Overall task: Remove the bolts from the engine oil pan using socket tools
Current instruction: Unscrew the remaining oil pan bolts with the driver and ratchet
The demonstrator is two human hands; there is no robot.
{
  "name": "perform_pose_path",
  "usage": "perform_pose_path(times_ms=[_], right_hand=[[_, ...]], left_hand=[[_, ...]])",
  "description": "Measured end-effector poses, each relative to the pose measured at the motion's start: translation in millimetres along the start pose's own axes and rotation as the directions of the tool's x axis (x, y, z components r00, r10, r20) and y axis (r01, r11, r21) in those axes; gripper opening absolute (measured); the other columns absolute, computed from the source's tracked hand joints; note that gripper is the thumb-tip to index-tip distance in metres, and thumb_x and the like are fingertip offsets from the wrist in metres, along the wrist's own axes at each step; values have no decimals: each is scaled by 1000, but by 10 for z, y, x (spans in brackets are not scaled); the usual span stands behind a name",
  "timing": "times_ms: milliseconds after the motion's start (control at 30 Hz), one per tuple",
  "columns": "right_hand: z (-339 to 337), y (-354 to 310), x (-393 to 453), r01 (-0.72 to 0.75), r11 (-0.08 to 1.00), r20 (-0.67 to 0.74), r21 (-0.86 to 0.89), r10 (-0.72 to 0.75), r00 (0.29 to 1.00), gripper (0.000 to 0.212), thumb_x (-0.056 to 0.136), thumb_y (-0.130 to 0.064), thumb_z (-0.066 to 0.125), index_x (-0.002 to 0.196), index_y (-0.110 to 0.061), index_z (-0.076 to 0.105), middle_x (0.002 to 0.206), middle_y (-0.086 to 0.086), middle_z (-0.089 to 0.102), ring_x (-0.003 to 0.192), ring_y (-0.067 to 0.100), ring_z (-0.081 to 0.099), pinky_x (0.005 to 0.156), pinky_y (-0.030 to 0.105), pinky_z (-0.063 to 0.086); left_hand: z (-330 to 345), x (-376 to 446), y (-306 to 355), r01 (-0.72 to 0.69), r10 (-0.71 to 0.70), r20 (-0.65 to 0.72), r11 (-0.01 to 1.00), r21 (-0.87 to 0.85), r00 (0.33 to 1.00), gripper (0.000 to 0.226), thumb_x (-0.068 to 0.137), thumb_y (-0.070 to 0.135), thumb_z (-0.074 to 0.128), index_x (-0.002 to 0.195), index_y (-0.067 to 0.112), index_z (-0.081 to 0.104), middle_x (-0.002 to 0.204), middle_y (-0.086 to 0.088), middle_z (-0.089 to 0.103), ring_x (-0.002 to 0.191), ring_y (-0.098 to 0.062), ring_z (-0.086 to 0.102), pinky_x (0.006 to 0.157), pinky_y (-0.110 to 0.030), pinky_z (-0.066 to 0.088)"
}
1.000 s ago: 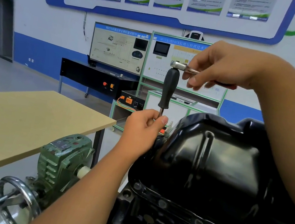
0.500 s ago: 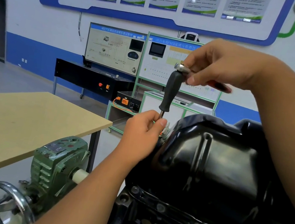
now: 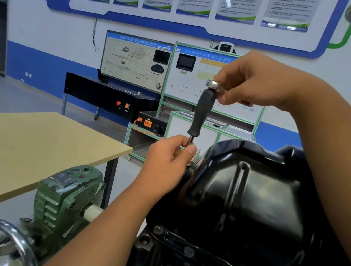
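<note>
Hands [image 3: 199, 123] on upright socket driver [image 3: 202, 111]

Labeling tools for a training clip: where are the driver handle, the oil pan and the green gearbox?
driver handle [image 3: 202, 114], head view, middle of black grip.
oil pan [image 3: 262, 207], head view, glossy top face.
green gearbox [image 3: 63, 197], head view, ribbed housing.

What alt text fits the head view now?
Left hand pinches the driver shaft at the black oil pan's edge while the right hand grips the ratchet on top. Green gearbox, table at left.
</note>
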State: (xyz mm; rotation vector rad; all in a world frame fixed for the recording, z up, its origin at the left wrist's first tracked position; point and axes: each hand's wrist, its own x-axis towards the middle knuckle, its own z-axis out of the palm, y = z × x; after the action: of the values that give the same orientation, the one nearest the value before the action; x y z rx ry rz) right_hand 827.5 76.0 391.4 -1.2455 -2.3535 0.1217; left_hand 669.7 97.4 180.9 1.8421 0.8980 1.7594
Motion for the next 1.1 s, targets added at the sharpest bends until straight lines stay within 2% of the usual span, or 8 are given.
perform_pose_path(times_ms=[267,400,533,700,800,900,1000,1100], right_hand=[[-53,-35,-41,-39,991,73,126,30,997,23,77,-19,86,91,-3,77,81,18,76,63,30,72,67,46,63],[-21,-52,-19,-2,996,54,90,-3,999,18,83,-19,82,95,-5,77,76,6,77,72,22,76,72,40,64],[17,-32,-15,32,997,-27,-76,-34,999,15,87,-21,80,99,-11,78,59,-11,67,43,1,54,41,14,40],[-6,-40,-21,10,997,2,70,-10,1000,22,85,-28,82,93,-8,77,77,13,76,61,23,73,48,33,57],[-43,-28,-47,8,986,64,165,-19,998,21,82,-12,82,97,0,75,81,23,75,61,32,72,64,46,62],[-46,-7,-42,23,991,76,128,-33,997,21,82,-5,81,103,-3,76,83,16,77,71,24,74,73,39,64],[-13,-4,-9,58,998,8,-25,-58,998,27,82,1,80,101,-18,77,73,0,75,57,7,64,57,19,53],[-18,34,16,26,997,-22,-74,-28,999,25,78,2,81,94,-17,77,70,2,75,52,25,63,59,45,57]], left_hand=[[40,44,20,74,-69,-135,997,36,989,46,87,20,80,59,22,42,46,14,37,49,-7,32,52,-23,31],[22,26,14,64,-64,-62,998,-4,996,40,95,19,71,63,19,47,51,12,35,51,-6,29,54,-28,31],[-8,14,40,38,-37,-26,999,33,999,30,101,19,60,75,4,62,58,-4,47,56,-11,39,58,-35,37],[20,38,49,83,-79,-101,996,39,992,40,92,17,74,64,17,45,49,12,35,47,-7,33,50,-19,31],[35,29,58,90,-90,-87,996,-5,992,38,90,16,76,67,12,47,52,11,36,48,-6,31,49,-19,30],[12,24,45,75,-76,-46,997,-13,996,33,94,18,72,68,14,51,55,9,36,52,-9,31,53,-25,30],[-7,8,53,37,-37,8,999,32,999,23,101,18,60,80,12,66,66,-4,59,64,-19,52,66,-37,43],[6,20,53,52,-48,-38,994,98,998,19,99,19,63,84,12,73,61,11,61,63,-5,55,64,-25,43]])
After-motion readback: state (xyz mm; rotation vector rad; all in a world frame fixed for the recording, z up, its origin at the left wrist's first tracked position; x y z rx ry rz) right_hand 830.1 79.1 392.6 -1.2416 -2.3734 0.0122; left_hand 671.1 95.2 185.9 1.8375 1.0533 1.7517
